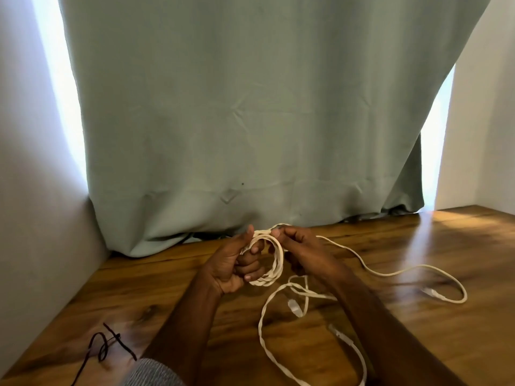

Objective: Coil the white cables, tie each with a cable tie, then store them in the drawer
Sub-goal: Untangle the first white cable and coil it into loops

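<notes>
Centre of frame: left hand (232,267), fingers curled through one coil of white cable (271,270), gripping it above the wooden table (418,330). Right hand (299,247), thumb and forefinger pinched on the coil's top edge. Uncoiled cable (390,271) trailed right and lower right across the table, looping back under the right forearm; three connector ends counted, blurred. Lower left: black cable ties (107,348), number unclear, lying well apart from the coil. Table bounded at upper edge by one green curtain (250,107), at left by a wall (33,190). Bare wood left open at right and lower left. Grey sleeve (150,371) at bottom edge.
</notes>
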{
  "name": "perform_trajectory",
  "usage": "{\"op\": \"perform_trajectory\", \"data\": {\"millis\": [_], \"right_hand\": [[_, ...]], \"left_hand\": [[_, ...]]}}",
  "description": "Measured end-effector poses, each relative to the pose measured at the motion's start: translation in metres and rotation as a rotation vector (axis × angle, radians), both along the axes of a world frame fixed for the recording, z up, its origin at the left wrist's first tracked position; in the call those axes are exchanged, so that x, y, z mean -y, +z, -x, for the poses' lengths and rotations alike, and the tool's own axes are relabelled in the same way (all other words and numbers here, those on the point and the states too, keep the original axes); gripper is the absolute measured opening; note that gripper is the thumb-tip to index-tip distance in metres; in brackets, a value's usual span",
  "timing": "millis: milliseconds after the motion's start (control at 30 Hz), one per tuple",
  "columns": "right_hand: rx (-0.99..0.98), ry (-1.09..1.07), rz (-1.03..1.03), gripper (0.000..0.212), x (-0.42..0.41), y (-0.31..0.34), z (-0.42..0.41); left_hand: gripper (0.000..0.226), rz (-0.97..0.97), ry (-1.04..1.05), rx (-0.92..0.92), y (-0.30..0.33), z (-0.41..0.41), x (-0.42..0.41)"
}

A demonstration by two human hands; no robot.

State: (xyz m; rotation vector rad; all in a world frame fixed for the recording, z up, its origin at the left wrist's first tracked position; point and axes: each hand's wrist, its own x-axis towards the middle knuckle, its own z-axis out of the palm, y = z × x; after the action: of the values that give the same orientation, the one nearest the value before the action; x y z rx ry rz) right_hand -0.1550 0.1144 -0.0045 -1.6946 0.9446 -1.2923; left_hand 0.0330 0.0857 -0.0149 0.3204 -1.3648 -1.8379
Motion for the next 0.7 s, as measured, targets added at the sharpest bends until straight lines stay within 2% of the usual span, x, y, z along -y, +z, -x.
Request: {"op": "perform_trajectory", "data": {"millis": [67,133,233,333,433,500,600,700], "right_hand": [[0.141,0.187,-0.160,0.033,-0.003,-0.001,-0.002],[0.186,0.305,-0.193,0.027,-0.004,-0.001,-0.004],[0.095,0.253,-0.192,0.027,0.001,0.000,-0.005],[0.058,0.208,-0.172,0.028,0.006,-0.005,-0.005],[0.043,0.136,-0.133,0.027,0.006,-0.006,-0.009],[0.082,0.120,-0.101,0.023,0.005,-0.005,-0.011],[0.218,0.281,-0.162,0.011,0.003,-0.005,-0.008],[0.330,0.382,-0.284,0.019,0.005,-0.008,-0.003]], "left_hand": [[0.053,-0.030,0.035,-0.056,0.001,0.000,-0.001],[0.055,-0.043,0.099,-0.069,0.002,0.001,-0.001],[0.050,-0.053,0.094,-0.050,-0.001,0.001,0.000],[0.036,-0.044,-0.026,-0.020,-0.005,-0.004,0.000],[0.032,-0.060,-0.059,-0.067,-0.006,-0.002,0.001],[0.037,-0.082,0.016,-0.119,-0.005,0.007,0.003],[0.041,-0.128,0.126,-0.252,0.002,0.019,0.001],[0.043,-0.167,0.200,-0.355,0.008,0.021,-0.001]]}}
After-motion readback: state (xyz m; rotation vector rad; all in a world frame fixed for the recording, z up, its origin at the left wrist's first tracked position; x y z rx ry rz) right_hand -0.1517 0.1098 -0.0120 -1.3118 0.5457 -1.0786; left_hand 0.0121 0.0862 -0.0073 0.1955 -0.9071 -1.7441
